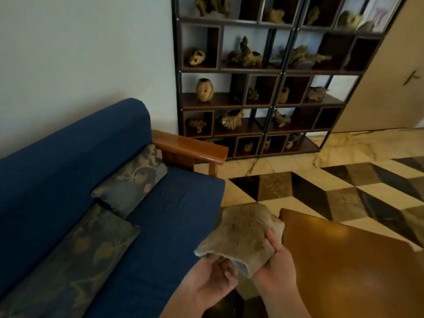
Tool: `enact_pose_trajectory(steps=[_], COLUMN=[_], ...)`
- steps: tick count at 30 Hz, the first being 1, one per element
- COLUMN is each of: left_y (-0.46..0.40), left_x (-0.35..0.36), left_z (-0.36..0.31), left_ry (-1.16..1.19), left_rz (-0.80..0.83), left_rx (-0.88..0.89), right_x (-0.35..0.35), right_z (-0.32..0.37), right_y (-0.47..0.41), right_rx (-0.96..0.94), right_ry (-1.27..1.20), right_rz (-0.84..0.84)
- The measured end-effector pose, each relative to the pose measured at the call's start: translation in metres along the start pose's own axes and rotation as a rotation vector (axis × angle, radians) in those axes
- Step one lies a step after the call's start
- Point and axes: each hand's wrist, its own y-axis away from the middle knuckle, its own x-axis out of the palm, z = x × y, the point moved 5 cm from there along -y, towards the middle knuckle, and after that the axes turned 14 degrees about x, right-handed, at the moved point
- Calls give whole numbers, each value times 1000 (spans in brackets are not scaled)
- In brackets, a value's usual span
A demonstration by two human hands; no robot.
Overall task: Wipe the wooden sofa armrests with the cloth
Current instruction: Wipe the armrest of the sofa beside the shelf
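Both hands held a tan cloth in the air, between a blue sofa and a brown table. The left hand pinched its near edge; the right hand gripped its right side, thumb on top. The wooden armrest stood well apart, beside a display shelf.

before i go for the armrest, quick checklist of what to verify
1. Cloth in hand: ok, left hand and right hand both grip it.
2. Cloth clean: not ok, dark specks show on it.
3. Wooden armrest top bare: ok.
4. Armrest within reach: not ok, it lies at the sofa's far end.
5. Cushion off the armrest: cannot tell, its corner lies close.
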Motion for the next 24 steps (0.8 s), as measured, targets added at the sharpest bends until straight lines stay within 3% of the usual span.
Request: enact_pose_trajectory(steps=[9,16,24], left_y=[-179,-313,-407], left_x=[94,124,153], left_z=[-27,-57,-103], left_ry=[-117,-272,-223], left_rz=[-33,-278,-456], left_rx=[115,232,324], right_x=[64,109,168], right_z=[156,277,358], right_y=[-68,-165,-236], right_rx=[-138,-107,-43], right_ry=[-108,-155,-71], right_rz=[-1,-31,-40])
